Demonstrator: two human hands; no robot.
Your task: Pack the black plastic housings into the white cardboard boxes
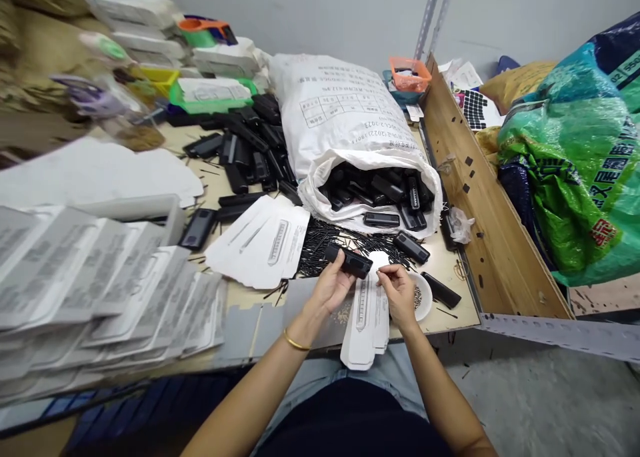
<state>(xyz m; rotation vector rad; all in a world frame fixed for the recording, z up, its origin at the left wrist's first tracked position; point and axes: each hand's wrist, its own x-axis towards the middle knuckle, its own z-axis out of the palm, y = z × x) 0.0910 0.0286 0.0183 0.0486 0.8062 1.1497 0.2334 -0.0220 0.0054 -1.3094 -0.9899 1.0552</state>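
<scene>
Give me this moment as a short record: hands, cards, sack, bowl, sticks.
Left hand: holds a black piece
Right hand: fingertips together; anything held is too small to tell
Printed cards: stacked, overhanging the near table edge
White sack: open mouth toward the person, more black pieces inside
White bowl: beside right hand, small bits inside
Black sticks: loose heap before the sack

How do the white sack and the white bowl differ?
The white sack is far larger than the white bowl. The sack bears printing; the bowl's visible part is plain. The sack holds black cases; the bowl holds tiny bits. Both are white, open and on the table.
</scene>
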